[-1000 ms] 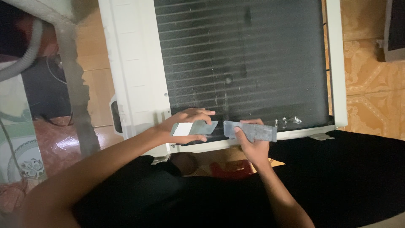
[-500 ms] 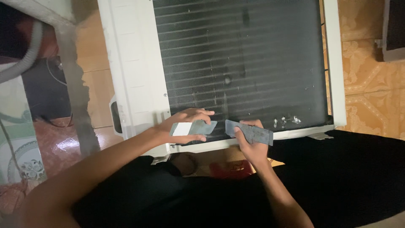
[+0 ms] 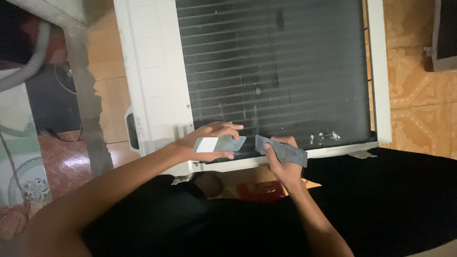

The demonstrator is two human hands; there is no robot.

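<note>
While left hand [image 3: 209, 143] pinches grey-white card [image 3: 219, 143], right hand [image 3: 281, 164] grips grey card [image 3: 282, 151] against coil fins [image 3: 271, 71]

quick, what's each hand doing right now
Left hand: closed on a grey and white card.
Right hand: closed on a dark grey strip.

I see a matt white plastic casing [image 3: 152, 76] framing a dark panel of fine metal fins [image 3: 271, 71], dull and ribbed, flecked with pale specks near its lower edge. My left hand [image 3: 204, 143] grips a flat grey card [image 3: 219, 143], smooth with a white patch, while my right hand [image 3: 281, 162] pinches a rougher dark grey strip [image 3: 282, 150]. The floor tiles [image 3: 414, 95] beside it look glazed and slightly glossy, orange with a pale pattern.
</note>
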